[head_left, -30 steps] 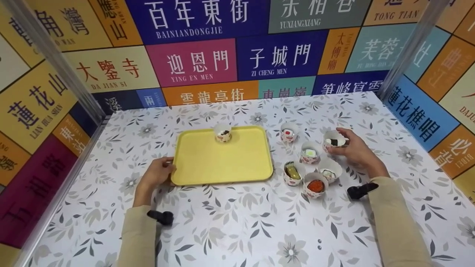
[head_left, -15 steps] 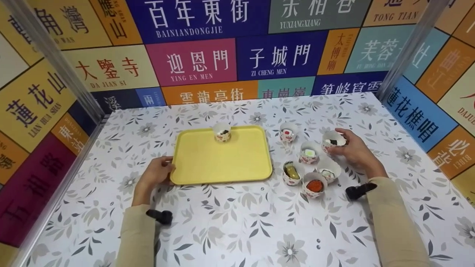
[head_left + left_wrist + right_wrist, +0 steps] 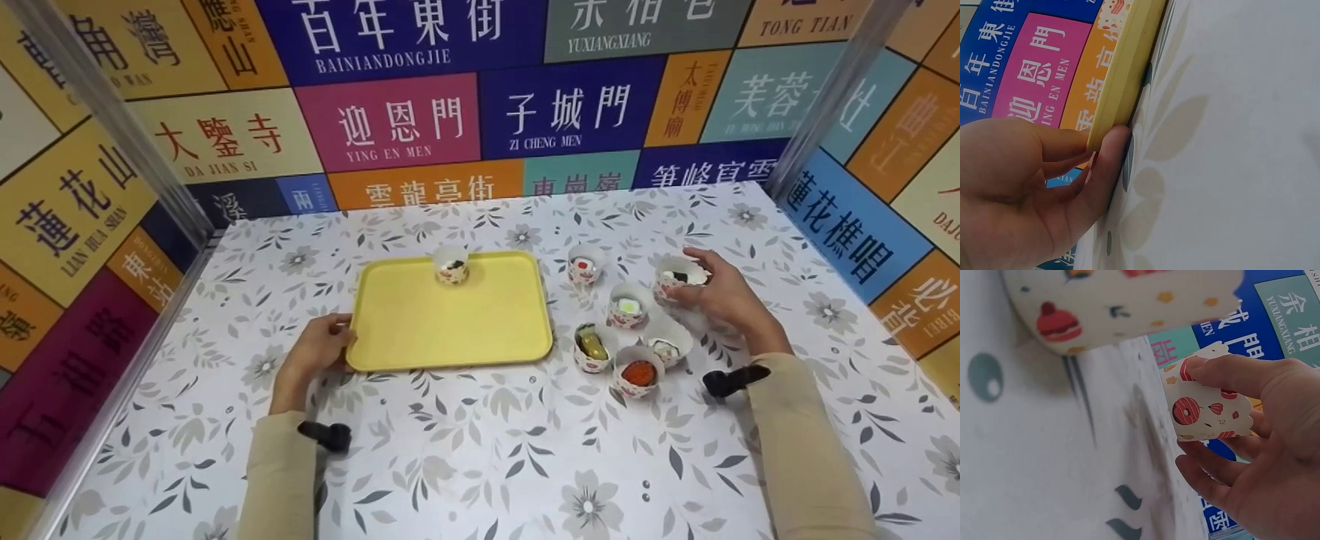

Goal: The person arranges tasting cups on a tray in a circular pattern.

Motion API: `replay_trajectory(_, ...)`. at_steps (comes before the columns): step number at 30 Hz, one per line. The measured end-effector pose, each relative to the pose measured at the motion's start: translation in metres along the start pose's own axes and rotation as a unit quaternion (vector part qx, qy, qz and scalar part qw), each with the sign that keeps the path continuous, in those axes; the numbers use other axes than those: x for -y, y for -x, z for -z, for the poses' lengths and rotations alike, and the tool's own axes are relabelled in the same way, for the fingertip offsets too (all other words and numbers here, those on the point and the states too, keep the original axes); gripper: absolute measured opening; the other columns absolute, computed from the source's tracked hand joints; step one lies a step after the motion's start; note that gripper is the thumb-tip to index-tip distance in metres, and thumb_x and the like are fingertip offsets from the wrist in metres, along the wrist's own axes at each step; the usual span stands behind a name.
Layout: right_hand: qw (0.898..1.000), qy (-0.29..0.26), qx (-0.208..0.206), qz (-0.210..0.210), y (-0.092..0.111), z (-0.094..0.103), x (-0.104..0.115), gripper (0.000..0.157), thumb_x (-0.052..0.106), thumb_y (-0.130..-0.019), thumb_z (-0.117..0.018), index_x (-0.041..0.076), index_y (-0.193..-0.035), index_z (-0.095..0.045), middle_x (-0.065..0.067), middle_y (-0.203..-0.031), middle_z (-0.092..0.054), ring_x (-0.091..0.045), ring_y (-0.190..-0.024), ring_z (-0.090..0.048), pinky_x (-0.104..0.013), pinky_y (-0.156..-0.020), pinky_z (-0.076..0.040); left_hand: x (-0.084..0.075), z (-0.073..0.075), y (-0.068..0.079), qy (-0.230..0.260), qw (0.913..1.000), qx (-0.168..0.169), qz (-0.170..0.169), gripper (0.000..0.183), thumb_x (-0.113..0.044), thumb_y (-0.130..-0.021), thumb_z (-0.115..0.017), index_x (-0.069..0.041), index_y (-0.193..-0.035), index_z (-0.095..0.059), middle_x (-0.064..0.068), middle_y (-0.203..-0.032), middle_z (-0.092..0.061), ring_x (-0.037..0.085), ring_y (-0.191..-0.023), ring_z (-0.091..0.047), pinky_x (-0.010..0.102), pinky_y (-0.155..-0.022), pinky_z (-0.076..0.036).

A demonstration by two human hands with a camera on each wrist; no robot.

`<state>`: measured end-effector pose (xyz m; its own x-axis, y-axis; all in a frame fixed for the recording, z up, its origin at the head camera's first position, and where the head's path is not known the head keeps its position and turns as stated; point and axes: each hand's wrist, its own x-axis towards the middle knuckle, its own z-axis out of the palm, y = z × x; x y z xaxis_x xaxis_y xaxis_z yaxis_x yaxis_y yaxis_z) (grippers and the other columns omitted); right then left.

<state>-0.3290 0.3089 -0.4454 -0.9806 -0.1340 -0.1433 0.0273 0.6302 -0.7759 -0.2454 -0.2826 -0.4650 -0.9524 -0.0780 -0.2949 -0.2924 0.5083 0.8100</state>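
Note:
At the near left corner of the yellow tray (image 3: 450, 322), my left hand (image 3: 316, 351) pinches the rim between thumb and fingers, as the left wrist view also shows. Toward the back of the tray stands a paper cup (image 3: 451, 274) with dark and white contents. My right hand (image 3: 724, 296) grips another printed paper cup (image 3: 1207, 402) by its sides, thumb opposite the fingers. Something white and black sits inside that cup. In the head view I cannot tell whether its base touches the table. Part of its side is hidden behind the fingers.
Left of my right hand stand several filled paper cups: one with a red-dotted piece (image 3: 583, 268), one white and yellow (image 3: 627, 309), one olive green (image 3: 592, 351), one orange-red (image 3: 637, 375), one whitish (image 3: 666, 349). Sign-printed panels (image 3: 405, 120) wall in the floral-covered table (image 3: 465, 450).
My right hand and the cup it holds have shifted slightly, away from me. The left hand keeps its grip on the tray, which has not visibly moved.

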Motion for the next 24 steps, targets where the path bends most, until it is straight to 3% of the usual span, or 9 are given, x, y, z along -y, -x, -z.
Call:
replay_trajectory(3,1.000,0.011,-0.002,0.006,0.001,0.001,0.007,0.095,0.034,-0.089,-0.076,0.014,-0.162,-0.017,-0.027,-0.164,-0.017,-0.052,-0.145,-0.025,-0.065,-0.118,-0.026,0.001,0.000,0.000,-0.002,1.0000,0.000,0.004,0.047,-0.011,-0.106,-0.044,0.000,-0.151,-0.040,0.028,-0.137,-0.054,0.019,-0.088,-0.070,0.031,-0.070,-0.062)
replay_trajectory(10,0.999,0.017,0.007,0.026,0.005,0.002,0.025,0.088,0.031,-0.091,-0.075,0.012,-0.160,-0.024,-0.023,-0.164,-0.024,-0.050,-0.149,-0.019,-0.066,-0.116,-0.029,0.003,-0.002,-0.002,-0.037,0.9984,-0.024,-0.035,0.045,-0.007,-0.103,-0.047,0.006,-0.146,-0.046,0.031,-0.128,-0.059,0.023,-0.094,-0.067,0.027,-0.070,-0.058)
replay_trajectory(18,1.000,0.026,0.005,0.014,0.014,0.000,0.047,0.088,0.035,-0.090,-0.075,0.015,-0.160,-0.025,-0.022,-0.165,-0.021,-0.051,-0.144,-0.029,-0.066,-0.112,-0.036,0.003,-0.002,-0.002,-0.039,0.9989,-0.018,-0.016,0.046,-0.010,-0.103,-0.046,0.003,-0.148,-0.044,0.029,-0.132,-0.058,0.024,-0.096,-0.067,0.028,-0.071,-0.059)
replay_trajectory(24,0.999,0.018,0.008,0.026,0.022,-0.004,0.064,0.089,0.039,-0.089,-0.075,0.017,-0.160,-0.026,-0.019,-0.165,-0.023,-0.050,-0.140,-0.035,-0.063,-0.109,-0.039,0.001,-0.002,-0.002,-0.050,0.9982,-0.024,-0.021,0.046,-0.009,-0.103,-0.046,0.003,-0.147,-0.046,0.029,-0.130,-0.059,0.026,-0.099,-0.067,0.028,-0.074,-0.059)
